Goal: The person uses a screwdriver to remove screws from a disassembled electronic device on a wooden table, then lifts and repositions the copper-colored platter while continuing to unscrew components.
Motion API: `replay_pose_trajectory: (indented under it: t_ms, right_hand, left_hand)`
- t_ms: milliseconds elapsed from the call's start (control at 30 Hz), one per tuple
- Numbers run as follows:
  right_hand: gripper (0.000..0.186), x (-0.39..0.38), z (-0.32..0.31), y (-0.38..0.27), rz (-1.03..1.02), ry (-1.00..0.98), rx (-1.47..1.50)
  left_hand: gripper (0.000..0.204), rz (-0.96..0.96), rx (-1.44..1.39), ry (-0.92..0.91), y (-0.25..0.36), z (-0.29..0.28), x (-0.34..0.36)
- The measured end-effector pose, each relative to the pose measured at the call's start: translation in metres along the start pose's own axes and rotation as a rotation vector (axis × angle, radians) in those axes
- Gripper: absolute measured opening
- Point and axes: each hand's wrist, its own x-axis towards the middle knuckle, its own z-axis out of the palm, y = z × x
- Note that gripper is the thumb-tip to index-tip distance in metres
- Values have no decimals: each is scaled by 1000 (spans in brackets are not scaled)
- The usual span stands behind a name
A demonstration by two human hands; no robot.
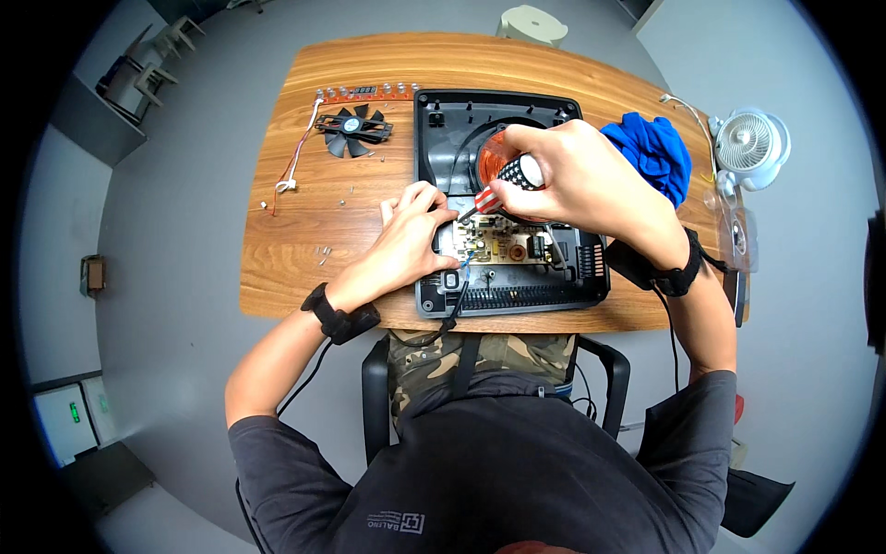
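Observation:
My right hand [595, 175] is closed round the handle of a screwdriver [487, 199] patterned in red and white stripes and white stars on black. Its shaft slants down to the left, toward the upper left corner of a tan circuit board [494, 247]. That board lies in an opened black appliance housing [535, 301]. At the housing's left edge rests my left hand [399, 242], thumb and fingers spread apart, the fingertips by the board. Partly behind my right hand sits a copper-coloured coil [493, 155]. The exact contact of the screwdriver's tip is too small to make out.
Left of the housing lie a black fan [353, 131], an orange display strip [369, 92] with wires, and several small screws [323, 252]. To the right are a blue cloth [651, 152] and a white desk fan [749, 143]. A black cable [450, 323] crosses the table's front edge.

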Motion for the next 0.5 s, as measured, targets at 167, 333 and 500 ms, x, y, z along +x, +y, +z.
replay_pose_trajectory:
  t_ms: [167, 333, 500]
  right_hand:
    - [40, 6, -4, -11, 30, -85, -48]
    - [41, 10, -2, -14, 22, -96, -80]
    - [40, 14, 2, -16, 41, -126, -108]
  left_hand:
    - [69, -41, -37, 0, 0, 2, -1]
    - [68, -22, -56, 13, -2, 5, -2]
    - [69, -8, -73, 21, -4, 6, -3]
